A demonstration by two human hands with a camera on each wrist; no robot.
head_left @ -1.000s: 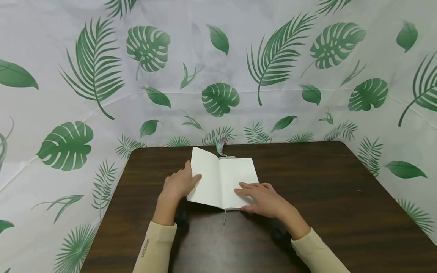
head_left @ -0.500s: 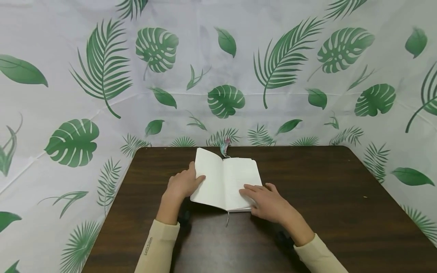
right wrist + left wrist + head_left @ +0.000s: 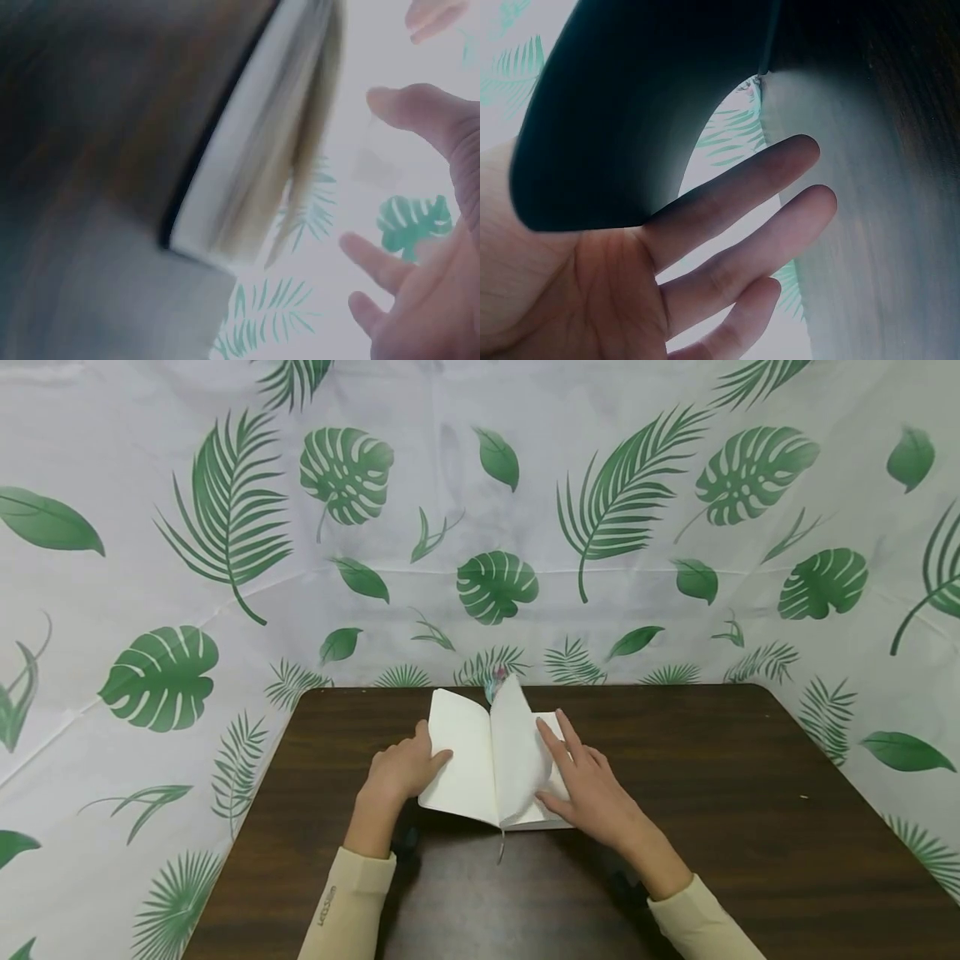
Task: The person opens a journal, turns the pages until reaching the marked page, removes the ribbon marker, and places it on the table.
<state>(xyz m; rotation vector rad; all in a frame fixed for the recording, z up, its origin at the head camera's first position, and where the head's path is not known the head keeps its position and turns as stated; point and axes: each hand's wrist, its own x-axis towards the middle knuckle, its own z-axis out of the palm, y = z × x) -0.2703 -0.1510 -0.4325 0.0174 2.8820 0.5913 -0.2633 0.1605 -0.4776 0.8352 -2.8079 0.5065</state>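
Observation:
An open notebook (image 3: 459, 756) with blank white pages lies on the dark wooden table, its left side raised and tilted. My left hand (image 3: 401, 768) holds that left side at its outer edge, thumb over the page. Beneath the dark cover (image 3: 622, 112), the left wrist view shows several fingers stretched out. One page (image 3: 516, 752) stands up near the spine, curving leftward. Beside it, my right hand (image 3: 596, 793) hovers over the right half with fingers spread; whether a fingertip touches the page cannot be told. The thick page block (image 3: 255, 157) is blurred in the right wrist view.
A thin ribbon (image 3: 501, 847) hangs from the notebook's lower spine. Behind its top lies a small pink and teal tassel-like piece (image 3: 491, 687), partly hidden by the raised page. The table (image 3: 712, 827) meets a leaf-printed white cloth (image 3: 420, 485) at the back and sides.
A page has lifted from the right half and swung up toward the left. My right hand has raised and spread its fingers. The left hand keeps its hold.

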